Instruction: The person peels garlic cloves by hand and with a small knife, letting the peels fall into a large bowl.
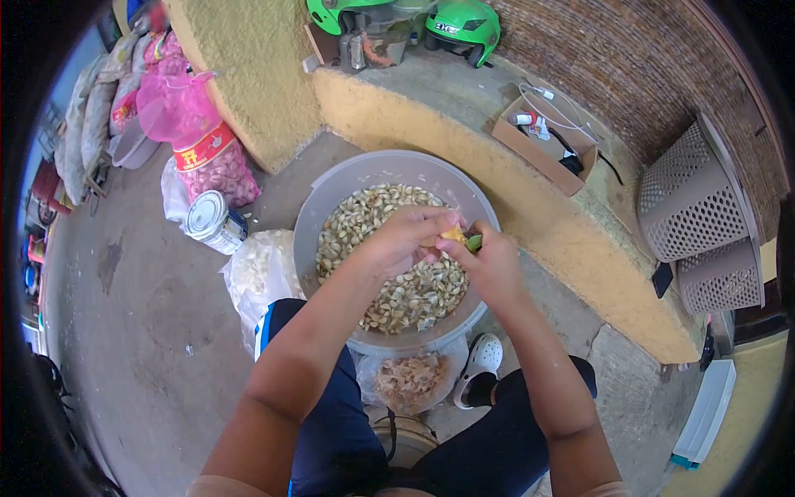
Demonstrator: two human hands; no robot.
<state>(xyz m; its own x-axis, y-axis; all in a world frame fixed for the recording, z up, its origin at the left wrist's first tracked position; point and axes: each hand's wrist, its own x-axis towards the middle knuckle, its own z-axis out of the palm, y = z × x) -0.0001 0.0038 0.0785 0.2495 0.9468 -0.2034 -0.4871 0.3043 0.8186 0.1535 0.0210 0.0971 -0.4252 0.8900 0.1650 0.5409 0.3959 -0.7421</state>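
Over a big grey plastic tub (308,248) full of garlic cloves (414,302), my two hands meet near its right side. My right hand (490,261) is closed around a small yellow-and-green tool (473,243), with its green end showing between thumb and fingers. My left hand (410,238) is pinched right beside the yellow part; what its fingertips hold I cannot tell. Below the tub, between my legs, lies a clear bag of papery skins (410,381). A plastic bag of pale peeled cloves (257,269) leans against the tub's left side.
A tin can (217,222) and a pink mesh sack of garlic (217,174) stand at left. Along the right runs a yellow ledge (497,186) bearing green helmets (464,29), a cardboard box (546,145) and perforated baskets (691,195). My white clog (484,356) is close to the tub.
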